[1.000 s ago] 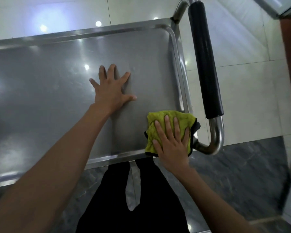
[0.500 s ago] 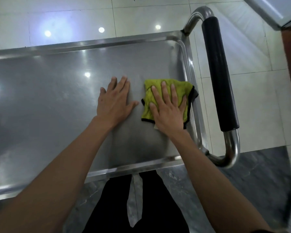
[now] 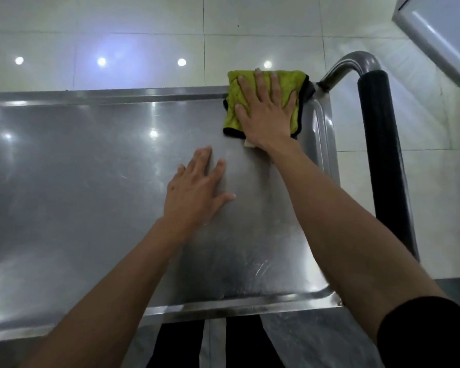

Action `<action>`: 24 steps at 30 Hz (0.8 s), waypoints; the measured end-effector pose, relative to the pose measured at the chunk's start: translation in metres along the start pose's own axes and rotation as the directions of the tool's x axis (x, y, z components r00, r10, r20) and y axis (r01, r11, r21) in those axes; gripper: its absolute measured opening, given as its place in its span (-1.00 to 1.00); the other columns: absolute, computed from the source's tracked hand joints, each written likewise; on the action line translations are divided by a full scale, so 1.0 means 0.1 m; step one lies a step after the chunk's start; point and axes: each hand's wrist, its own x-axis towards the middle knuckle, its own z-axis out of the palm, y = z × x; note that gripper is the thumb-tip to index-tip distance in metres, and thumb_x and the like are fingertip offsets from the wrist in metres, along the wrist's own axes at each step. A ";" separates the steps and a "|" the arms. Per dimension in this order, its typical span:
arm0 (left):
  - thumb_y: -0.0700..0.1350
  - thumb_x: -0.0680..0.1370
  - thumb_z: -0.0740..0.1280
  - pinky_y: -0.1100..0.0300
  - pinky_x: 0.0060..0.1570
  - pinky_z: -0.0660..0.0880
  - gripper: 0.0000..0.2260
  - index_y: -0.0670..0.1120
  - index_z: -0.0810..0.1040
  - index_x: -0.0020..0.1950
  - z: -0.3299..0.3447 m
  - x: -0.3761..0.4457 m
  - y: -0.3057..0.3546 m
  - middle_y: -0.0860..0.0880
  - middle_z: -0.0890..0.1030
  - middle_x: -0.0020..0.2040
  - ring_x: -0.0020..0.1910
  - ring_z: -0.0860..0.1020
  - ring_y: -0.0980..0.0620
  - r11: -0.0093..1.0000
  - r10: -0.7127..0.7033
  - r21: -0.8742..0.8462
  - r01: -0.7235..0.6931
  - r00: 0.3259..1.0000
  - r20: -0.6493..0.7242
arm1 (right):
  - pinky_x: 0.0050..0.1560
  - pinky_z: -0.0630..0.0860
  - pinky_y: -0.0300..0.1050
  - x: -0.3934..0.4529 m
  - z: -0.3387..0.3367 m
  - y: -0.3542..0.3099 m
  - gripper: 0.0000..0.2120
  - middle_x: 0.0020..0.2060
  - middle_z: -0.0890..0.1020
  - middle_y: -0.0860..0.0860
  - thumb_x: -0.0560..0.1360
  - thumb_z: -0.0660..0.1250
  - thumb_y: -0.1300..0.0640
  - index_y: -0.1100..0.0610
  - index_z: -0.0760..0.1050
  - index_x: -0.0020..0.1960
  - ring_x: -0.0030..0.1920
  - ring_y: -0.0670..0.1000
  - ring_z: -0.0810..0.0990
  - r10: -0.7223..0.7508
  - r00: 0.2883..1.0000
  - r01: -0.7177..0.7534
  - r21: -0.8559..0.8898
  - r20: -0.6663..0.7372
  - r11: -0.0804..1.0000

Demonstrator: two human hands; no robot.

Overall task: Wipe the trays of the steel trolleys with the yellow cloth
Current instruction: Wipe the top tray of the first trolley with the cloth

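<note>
The steel trolley's top tray [image 3: 77,181] fills the view, shiny and bare. A folded yellow cloth [image 3: 233,107] with a dark edge lies at the tray's far right corner, partly over the far rim. My right hand [image 3: 267,112] presses flat on the cloth with fingers spread. My left hand [image 3: 194,192] rests flat on the tray's middle right, fingers apart, holding nothing, a hand's length nearer than the cloth.
The trolley's push handle [image 3: 383,160], steel tube with a black grip, runs along the right side. Pale floor tiles [image 3: 144,35] lie beyond the tray. A white appliance corner [image 3: 441,30] stands at top right. My dark trousers show below the near rim.
My right hand has slid the cloth from the tray's near right corner to its far right corner. My left hand has stayed flat on the tray.
</note>
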 end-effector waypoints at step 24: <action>0.19 0.57 0.31 -0.18 0.21 0.45 -0.47 -0.03 0.33 0.45 0.01 -0.22 -0.20 -0.07 0.20 0.50 0.51 0.21 -0.12 0.995 0.047 -0.083 -0.048 0.999 -0.013 | 0.49 -0.12 0.43 -3.33 0.72 -0.33 -0.42 0.63 -0.03 -0.05 0.66 -0.02 -0.19 -0.15 -0.08 0.63 0.62 0.11 -0.15 0.024 0.998 -0.026 -0.026 -0.065 0.999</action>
